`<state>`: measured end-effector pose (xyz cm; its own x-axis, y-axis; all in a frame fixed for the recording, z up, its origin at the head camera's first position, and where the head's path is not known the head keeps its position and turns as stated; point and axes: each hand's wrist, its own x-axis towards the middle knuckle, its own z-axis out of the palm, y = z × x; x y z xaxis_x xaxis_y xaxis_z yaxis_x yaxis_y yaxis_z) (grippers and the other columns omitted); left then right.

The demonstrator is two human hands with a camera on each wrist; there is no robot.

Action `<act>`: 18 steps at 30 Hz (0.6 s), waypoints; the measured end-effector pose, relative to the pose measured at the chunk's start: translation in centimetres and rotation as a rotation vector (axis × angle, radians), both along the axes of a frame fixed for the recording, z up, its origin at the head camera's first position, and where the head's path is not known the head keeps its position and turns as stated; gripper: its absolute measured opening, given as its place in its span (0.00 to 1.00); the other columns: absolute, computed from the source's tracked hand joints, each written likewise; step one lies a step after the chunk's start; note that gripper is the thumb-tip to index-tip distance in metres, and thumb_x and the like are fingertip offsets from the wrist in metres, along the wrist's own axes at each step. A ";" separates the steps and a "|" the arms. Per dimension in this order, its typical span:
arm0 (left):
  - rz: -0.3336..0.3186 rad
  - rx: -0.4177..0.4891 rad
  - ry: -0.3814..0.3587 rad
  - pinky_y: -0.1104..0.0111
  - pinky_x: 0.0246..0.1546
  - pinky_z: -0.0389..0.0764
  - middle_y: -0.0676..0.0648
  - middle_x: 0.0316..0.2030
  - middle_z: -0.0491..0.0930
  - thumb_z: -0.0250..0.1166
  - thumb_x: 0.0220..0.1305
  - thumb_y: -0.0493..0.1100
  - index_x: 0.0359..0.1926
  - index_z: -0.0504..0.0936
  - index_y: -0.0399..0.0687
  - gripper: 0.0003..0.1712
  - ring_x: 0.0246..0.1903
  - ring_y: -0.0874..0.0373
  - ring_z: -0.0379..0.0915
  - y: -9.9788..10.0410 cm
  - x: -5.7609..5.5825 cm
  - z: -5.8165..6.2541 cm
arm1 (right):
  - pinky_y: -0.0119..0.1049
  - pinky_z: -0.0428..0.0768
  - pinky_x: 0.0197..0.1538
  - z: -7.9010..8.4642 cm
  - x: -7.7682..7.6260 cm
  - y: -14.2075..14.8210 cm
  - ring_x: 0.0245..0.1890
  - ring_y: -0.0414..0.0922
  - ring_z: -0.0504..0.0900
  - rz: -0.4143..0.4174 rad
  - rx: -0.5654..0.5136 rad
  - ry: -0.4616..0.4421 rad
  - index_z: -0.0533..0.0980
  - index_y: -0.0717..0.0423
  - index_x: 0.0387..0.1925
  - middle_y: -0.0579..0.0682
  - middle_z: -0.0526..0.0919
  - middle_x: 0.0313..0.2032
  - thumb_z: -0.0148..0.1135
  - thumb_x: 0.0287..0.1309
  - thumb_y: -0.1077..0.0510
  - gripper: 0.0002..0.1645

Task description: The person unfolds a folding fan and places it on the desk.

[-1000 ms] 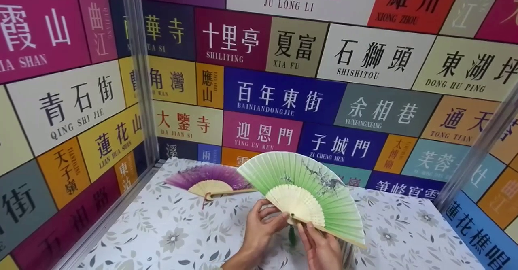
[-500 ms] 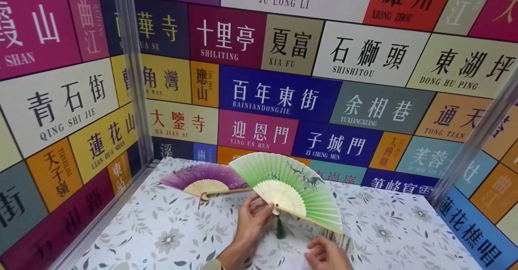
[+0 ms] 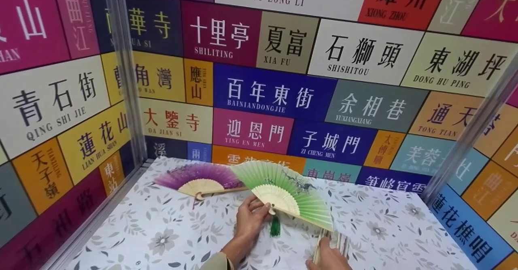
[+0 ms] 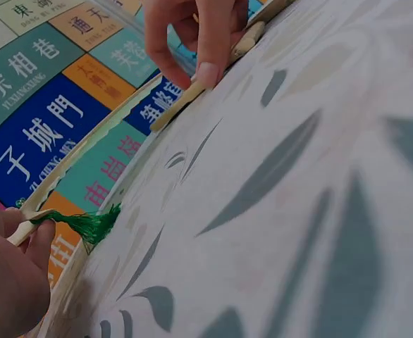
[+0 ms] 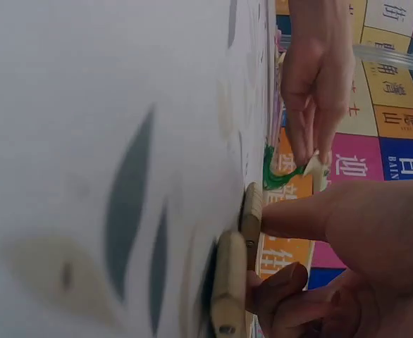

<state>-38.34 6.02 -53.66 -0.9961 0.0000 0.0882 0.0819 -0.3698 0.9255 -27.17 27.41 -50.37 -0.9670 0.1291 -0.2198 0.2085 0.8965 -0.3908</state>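
Note:
My left hand (image 3: 250,221) pinches the pivot end of a spread green folding fan (image 3: 307,205). The fan slants down to the right, close over the table, and a dark green tassel (image 3: 275,226) hangs from the pivot. At the lower right, my right hand (image 3: 330,256) holds a folded fan (image 3: 322,241) between thumb and fingers, partly hidden by the hand. Beside it lies another folded fan (image 5: 229,289), its wooden end near the camera in the right wrist view. A spread purple folding fan (image 3: 218,175) lies behind the green one, which overlaps its right end.
A white cloth with grey leaves and flowers covers the table (image 3: 162,237). Walls of coloured panels with place names (image 3: 275,92) stand close behind and at the sides. Clear upright posts (image 3: 129,79) mark the corners.
My right hand has let go of the green fan, moved down to the right and taken hold of a folded fan. My left hand has brought the green fan lower and left.

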 end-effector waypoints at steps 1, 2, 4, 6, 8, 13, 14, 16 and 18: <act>0.003 -0.013 -0.001 0.58 0.44 0.90 0.32 0.49 0.83 0.69 0.64 0.35 0.68 0.67 0.31 0.34 0.43 0.47 0.86 0.1 -0.3 -0.1 | 0.48 0.82 0.29 0.0 0.1 -0.1 0.25 0.53 0.83 0.015 -0.016 0.011 0.66 0.71 0.53 0.58 0.78 0.24 0.73 0.54 0.48 0.38; 0.008 -0.033 0.002 0.58 0.43 0.90 0.32 0.49 0.83 0.69 0.64 0.35 0.67 0.67 0.30 0.34 0.42 0.47 0.86 0.2 -0.5 -0.2 | 0.48 0.82 0.27 0.1 0.3 -0.3 0.23 0.52 0.82 0.029 -0.034 0.022 0.66 0.68 0.51 0.57 0.78 0.23 0.73 0.54 0.51 0.34; 0.020 -0.097 0.008 0.61 0.41 0.90 0.33 0.47 0.85 0.69 0.64 0.35 0.66 0.69 0.29 0.33 0.41 0.48 0.87 0.3 -1.0 -0.4 | 0.45 0.81 0.26 0.2 0.8 -0.5 0.21 0.51 0.81 0.052 -0.073 0.044 0.68 0.63 0.47 0.55 0.77 0.22 0.74 0.51 0.53 0.30; 0.032 -0.166 0.005 0.64 0.40 0.90 0.35 0.45 0.86 0.70 0.63 0.37 0.65 0.71 0.31 0.32 0.41 0.50 0.87 0.5 -1.5 -0.4 | 0.43 0.81 0.27 0.1 1.1 -0.8 0.21 0.48 0.80 0.067 -0.107 0.038 0.69 0.59 0.45 0.52 0.78 0.22 0.77 0.48 0.54 0.30; 0.038 -0.224 0.010 0.66 0.39 0.90 0.37 0.44 0.87 0.70 0.63 0.37 0.64 0.73 0.32 0.31 0.40 0.52 0.86 0.5 -1.9 -0.4 | 0.41 0.81 0.29 -0.2 1.0 -0.8 0.22 0.45 0.80 0.085 -0.127 0.007 0.69 0.56 0.45 0.49 0.79 0.23 0.78 0.46 0.52 0.31; 0.061 -0.364 -0.006 0.69 0.39 0.87 0.42 0.38 0.88 0.72 0.62 0.40 0.63 0.76 0.36 0.29 0.35 0.59 0.84 0.5 -2.7 -0.3 | 0.36 0.76 0.26 -2.6 0.0 0.0 0.20 0.43 0.77 0.139 -0.219 -0.039 0.69 0.50 0.45 0.47 0.78 0.21 0.78 0.48 0.42 0.32; 0.072 -0.402 -0.007 0.69 0.39 0.86 0.44 0.36 0.88 0.72 0.62 0.41 0.62 0.77 0.37 0.29 0.33 0.60 0.84 0.4 -2.8 -0.2 | 0.37 0.75 0.25 -2.6 0.1 -0.2 0.20 0.43 0.76 0.150 -0.239 -0.042 0.69 0.50 0.45 0.48 0.78 0.21 0.77 0.49 0.41 0.31; 0.112 -0.465 0.004 0.68 0.38 0.85 0.44 0.34 0.89 0.73 0.61 0.42 0.62 0.77 0.34 0.30 0.32 0.60 0.84 0.4 -3.1 -0.1 | 0.36 0.74 0.25 -1.4 1.0 -0.9 0.19 0.43 0.75 0.170 -0.292 -0.046 0.70 0.50 0.45 0.48 0.77 0.20 0.75 0.52 0.40 0.30; 0.144 -0.511 0.023 0.64 0.41 0.86 0.43 0.34 0.89 0.73 0.60 0.41 0.62 0.76 0.31 0.32 0.33 0.58 0.84 0.5 -3.4 0.0 | 0.34 0.71 0.25 0.2 2.0 -1.7 0.18 0.42 0.73 0.199 -0.334 -0.051 0.70 0.50 0.44 0.46 0.76 0.20 0.73 0.54 0.39 0.28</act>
